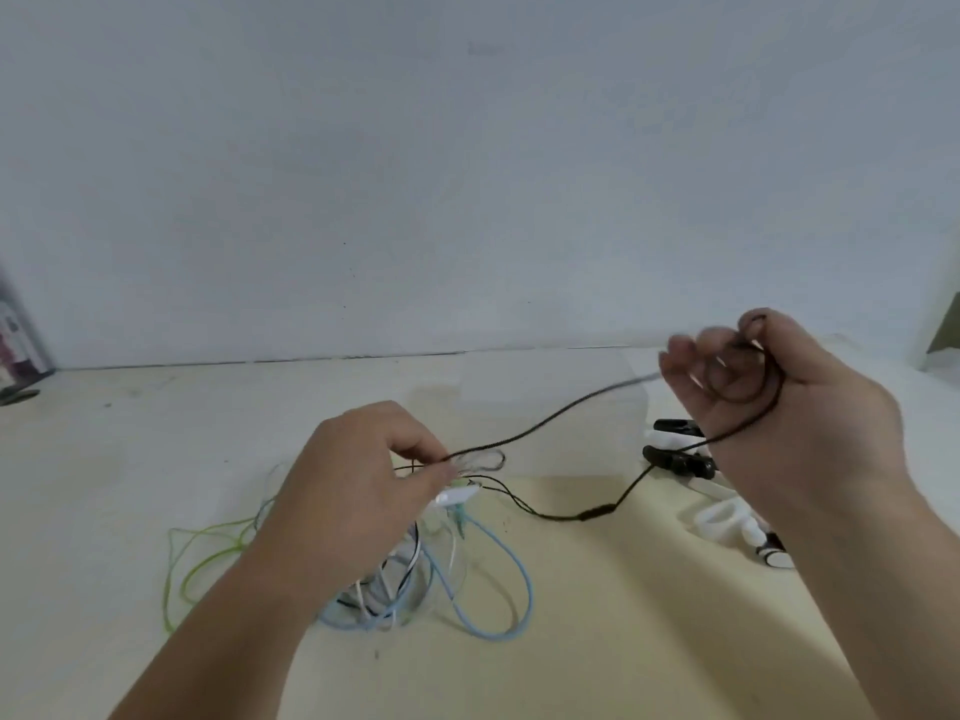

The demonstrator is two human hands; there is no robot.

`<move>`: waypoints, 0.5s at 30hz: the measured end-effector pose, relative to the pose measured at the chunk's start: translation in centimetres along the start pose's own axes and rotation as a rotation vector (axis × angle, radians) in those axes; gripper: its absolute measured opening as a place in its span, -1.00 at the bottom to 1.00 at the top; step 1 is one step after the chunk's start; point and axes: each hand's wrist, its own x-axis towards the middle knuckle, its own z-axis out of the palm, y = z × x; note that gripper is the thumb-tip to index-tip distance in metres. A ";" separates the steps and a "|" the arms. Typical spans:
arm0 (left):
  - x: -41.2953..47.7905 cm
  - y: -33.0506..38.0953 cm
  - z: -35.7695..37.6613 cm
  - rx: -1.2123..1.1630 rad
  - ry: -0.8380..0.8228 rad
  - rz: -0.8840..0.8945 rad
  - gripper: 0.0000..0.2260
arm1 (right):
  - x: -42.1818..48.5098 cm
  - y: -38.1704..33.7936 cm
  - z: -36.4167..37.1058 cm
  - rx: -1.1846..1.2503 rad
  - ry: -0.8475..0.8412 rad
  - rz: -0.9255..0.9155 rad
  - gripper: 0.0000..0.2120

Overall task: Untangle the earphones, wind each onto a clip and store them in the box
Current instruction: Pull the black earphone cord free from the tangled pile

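Observation:
A black earphone cable (550, 420) stretches between my hands above the table. My right hand (779, 407), raised at the right, holds several loops of it wound around the fingers. My left hand (358, 475) pinches the cable's other part over a tangle of blue, white and black earphones (431, 579). A green cable (202, 558) trails to the left of the tangle. The black cable's inline remote (597, 511) hangs low near the tabletop. Black clips (675, 457) and white clips (719, 519) lie by my right wrist. A clear box (550, 407) stands behind the cable.
The cream tabletop (597, 641) meets a pale wall at the back. A dark object with a printed package (21, 350) stands at the far left edge. A brown cardboard corner (945, 324) shows at the far right.

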 end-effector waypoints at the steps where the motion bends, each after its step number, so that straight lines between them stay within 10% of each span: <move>1: 0.1 0.2 -0.2 -0.096 0.046 -0.006 -0.87 | -0.1 0.0 -0.2 -0.109 0.047 0.007 -0.74; 7: 0.0 0.6 -0.3 -0.305 0.130 -0.058 -0.85 | -0.8 2.1 -0.6 -1.313 -0.120 -0.037 -0.77; 12: -0.1 0.7 0.8 -0.186 0.023 0.018 -0.88 | -2.7 3.1 0.7 -1.336 -0.280 -0.501 -0.48; 15: -0.2 0.8 1.5 -0.120 -0.058 0.138 -0.90 | -3.5 4.6 0.7 -1.351 -0.613 -0.462 -0.36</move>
